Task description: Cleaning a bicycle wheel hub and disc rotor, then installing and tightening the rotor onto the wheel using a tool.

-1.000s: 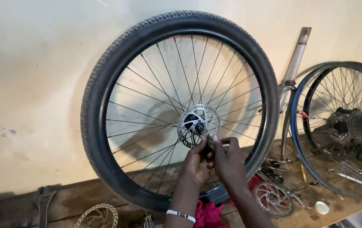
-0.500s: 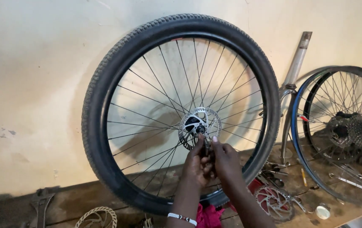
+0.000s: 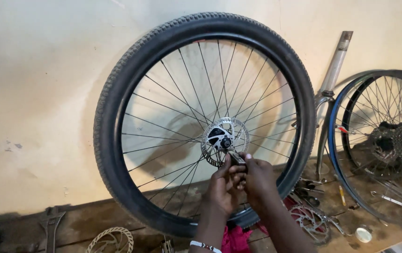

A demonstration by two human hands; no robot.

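Head view takes in a wooden bench (image 3: 93,222) against a pale wall. At the bench's left end lies a wrench (image 3: 51,222), and near the front edge beside it a loose disc rotor (image 3: 113,240). At the bench's middle a wheel (image 3: 204,122) stands upright, leaning on the wall, its rotor (image 3: 225,140) at the hub. Just below the hub the left hand (image 3: 220,189) and the right hand (image 3: 257,180) meet, fingers curled and closed together around a small metal tool (image 3: 235,157) whose tip touches the hub area; which hand bears most of the grip cannot be told. A beaded wristband (image 3: 203,245) sits on the left wrist, with a pink cloth (image 3: 235,239) just beside it at the front edge. Right of the hands another rotor (image 3: 309,223) lies flat among small tools. A metal fork (image 3: 333,84) leans on the wall behind. At the right end a second wheel (image 3: 379,145) with a cassette (image 3: 400,145) leans on the wall, with a small round tin (image 3: 363,233) near the front edge.
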